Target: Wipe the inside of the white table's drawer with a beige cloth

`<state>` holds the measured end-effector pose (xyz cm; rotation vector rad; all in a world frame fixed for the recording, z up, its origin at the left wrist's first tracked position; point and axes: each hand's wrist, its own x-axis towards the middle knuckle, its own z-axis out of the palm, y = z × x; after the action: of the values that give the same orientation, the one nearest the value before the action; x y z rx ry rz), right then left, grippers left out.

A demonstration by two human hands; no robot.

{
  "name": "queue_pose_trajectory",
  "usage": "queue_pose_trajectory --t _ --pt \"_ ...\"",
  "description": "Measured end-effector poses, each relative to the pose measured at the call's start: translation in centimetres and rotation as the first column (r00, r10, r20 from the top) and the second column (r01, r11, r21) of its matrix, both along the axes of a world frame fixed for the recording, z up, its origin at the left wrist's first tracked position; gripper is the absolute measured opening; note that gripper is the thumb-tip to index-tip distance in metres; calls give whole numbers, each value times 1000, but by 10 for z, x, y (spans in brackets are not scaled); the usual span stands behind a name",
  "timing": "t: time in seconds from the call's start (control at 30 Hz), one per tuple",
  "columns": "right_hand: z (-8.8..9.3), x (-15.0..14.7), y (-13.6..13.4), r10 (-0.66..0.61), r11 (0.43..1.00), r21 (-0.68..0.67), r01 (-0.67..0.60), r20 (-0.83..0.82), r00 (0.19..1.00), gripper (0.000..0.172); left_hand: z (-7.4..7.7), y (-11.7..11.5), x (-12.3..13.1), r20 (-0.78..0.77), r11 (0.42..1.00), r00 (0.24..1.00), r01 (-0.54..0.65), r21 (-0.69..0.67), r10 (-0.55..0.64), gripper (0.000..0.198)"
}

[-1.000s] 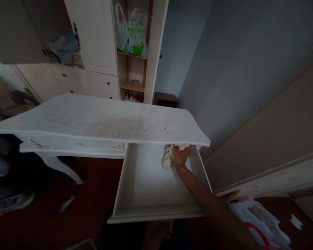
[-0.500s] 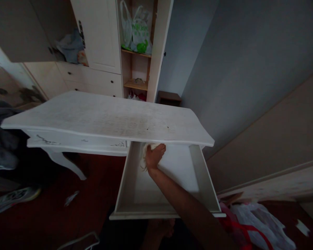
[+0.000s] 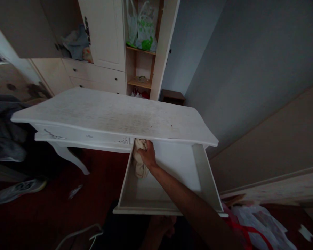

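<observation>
My right hand (image 3: 147,155) reaches into the pulled-out drawer (image 3: 198,166) of a white table (image 3: 114,107). Its fingers are closed on a crumpled beige cloth (image 3: 139,163), pressed against the drawer's left wall near the back. The fingertips are partly hidden at the tabletop's edge. Below the drawer front, in shadow, is my left hand (image 3: 164,225). Its fingers look curled, and the drawer front hides part of it; whether anything is in them I cannot make out. The tabletop shows grey smudges and a few small dark specks.
Behind the table stands a white wardrobe (image 3: 104,34) with an open door and plastic bags (image 3: 146,31) on a shelf. A shoe (image 3: 18,191) lies on the dark red floor at left. Bags (image 3: 261,222) lie at lower right, beside the wall. Dark clothes (image 3: 5,128) hang at left.
My right hand has shifted slightly left and turned against the drawer's left wall, showing more of the cloth. The whole view has shifted a little. My left hand stays below the drawer front.
</observation>
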<state>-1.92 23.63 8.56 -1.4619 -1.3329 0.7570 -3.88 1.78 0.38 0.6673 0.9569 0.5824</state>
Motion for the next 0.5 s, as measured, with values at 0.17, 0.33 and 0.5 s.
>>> queue_pose_trajectory --t 0.17,0.33,0.5 --pt "-3 21 -12 223 970 86 -229 65 973 69 -1 3 2 8 1000 1000 -19 14 19 56" --pt "7 34 -25 414 897 71 -437 220 884 82 -5 1 4 3 1000 1000 -28 10 28 59" --pt "31 31 -41 482 859 -97 -503 487 728 74 -11 0 7 -8 999 999 -50 14 51 59"
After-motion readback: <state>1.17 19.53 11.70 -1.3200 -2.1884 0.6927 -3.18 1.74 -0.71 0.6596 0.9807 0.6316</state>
